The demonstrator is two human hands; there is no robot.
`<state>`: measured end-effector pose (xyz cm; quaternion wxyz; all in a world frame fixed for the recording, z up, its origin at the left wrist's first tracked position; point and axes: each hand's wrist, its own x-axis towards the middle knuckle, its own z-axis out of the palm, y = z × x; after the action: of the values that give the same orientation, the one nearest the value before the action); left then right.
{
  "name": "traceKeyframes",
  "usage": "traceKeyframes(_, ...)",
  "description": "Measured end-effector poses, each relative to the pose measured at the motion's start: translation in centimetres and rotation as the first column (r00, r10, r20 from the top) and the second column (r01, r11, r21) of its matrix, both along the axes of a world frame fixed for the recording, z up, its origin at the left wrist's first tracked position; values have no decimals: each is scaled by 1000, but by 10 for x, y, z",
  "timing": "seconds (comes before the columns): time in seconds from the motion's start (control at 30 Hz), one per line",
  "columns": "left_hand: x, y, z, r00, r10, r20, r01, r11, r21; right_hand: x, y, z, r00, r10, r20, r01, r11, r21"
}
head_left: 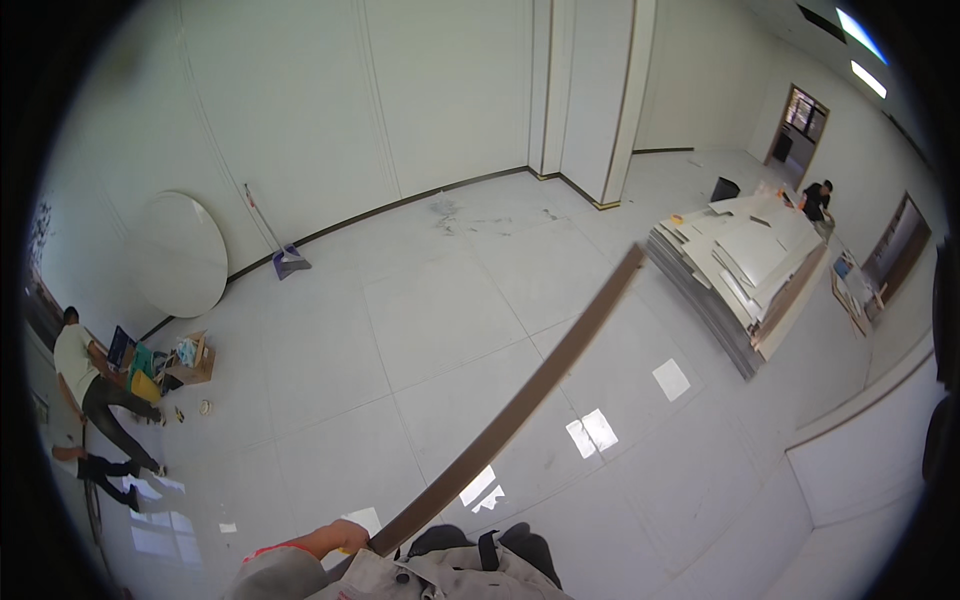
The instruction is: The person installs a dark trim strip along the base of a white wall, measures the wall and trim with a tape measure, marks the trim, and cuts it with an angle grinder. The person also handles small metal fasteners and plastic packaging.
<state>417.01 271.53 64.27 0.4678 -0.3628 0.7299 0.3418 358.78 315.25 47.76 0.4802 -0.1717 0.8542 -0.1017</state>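
Observation:
A long, narrow brown board (530, 408) slants away from my waist toward the far right. Its near end is by my left hand (345, 537), whose fingers are closed around it. The far tip appears right beside a large stack of panels (690, 280); whether they touch, I cannot tell. My left forearm comes in from the lower edge in a grey sleeve with a red cuff edge. No part of my right hand shows.
Loose white pieces (757, 240) top the stack, and a person (816, 205) stands behind it. A round white tabletop (180, 255) and a dustpan (291, 262) are by the left wall. Two people (90, 370) are at far left, near a cardboard box (196, 358).

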Motion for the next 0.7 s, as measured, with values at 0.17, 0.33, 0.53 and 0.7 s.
traceKeyframes(0.17,-120,-160,39,997,-44,67,47,998,-43,-199,-404,176,965,-256,-51,164,745,-646)
traceKeyframes(0.33,-198,-342,-39,994,-111,5,110,987,-117,-235,-720,314,971,-165,176,240,596,-766)
traceKeyframes(0.53,-314,-574,-8,992,-124,26,127,983,-133,-252,-952,304,965,-29,262,223,622,-751)
traceKeyframes(0.7,-397,-750,11,983,-176,59,182,978,-104,-286,-1144,300,924,35,382,315,497,-808)
